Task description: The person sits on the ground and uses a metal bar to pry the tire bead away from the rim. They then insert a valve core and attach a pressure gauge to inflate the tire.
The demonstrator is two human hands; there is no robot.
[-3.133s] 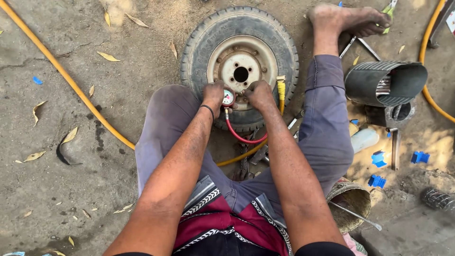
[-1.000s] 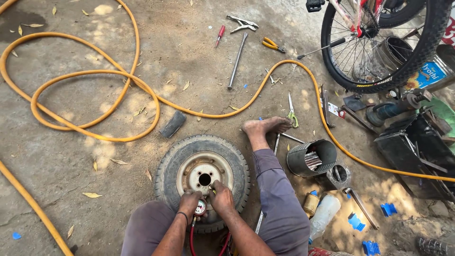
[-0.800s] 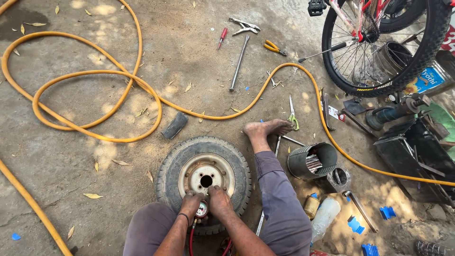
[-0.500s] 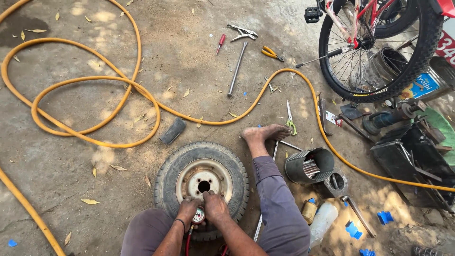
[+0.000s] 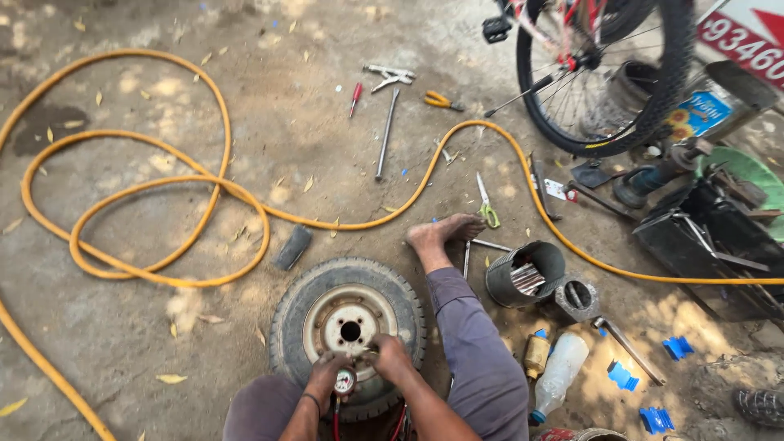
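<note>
On the dirt floor between my knees lies a small wheel (image 5: 349, 331), flat so its rim faces up; my left hand (image 5: 324, 381) grips the pressure gauge (image 5: 345, 380) while my right hand (image 5: 390, 359) pinches its fitting against the rim, steadying it.

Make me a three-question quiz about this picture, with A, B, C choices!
1. Where is the small round pressure gauge?
A. by the bicycle
B. between both hands, at the small grey-rimmed rubber wheel
C. in the tin

2. What colour is the long coiled hose?
A. yellow-orange
B. green
C. black

3. How does the wheel sit?
A. upright
B. hanging
C. flat on the ground

Answers: B, the left hand and right hand meet around it; A, its loops are yellow-orange; C, its rim faces up.
</note>
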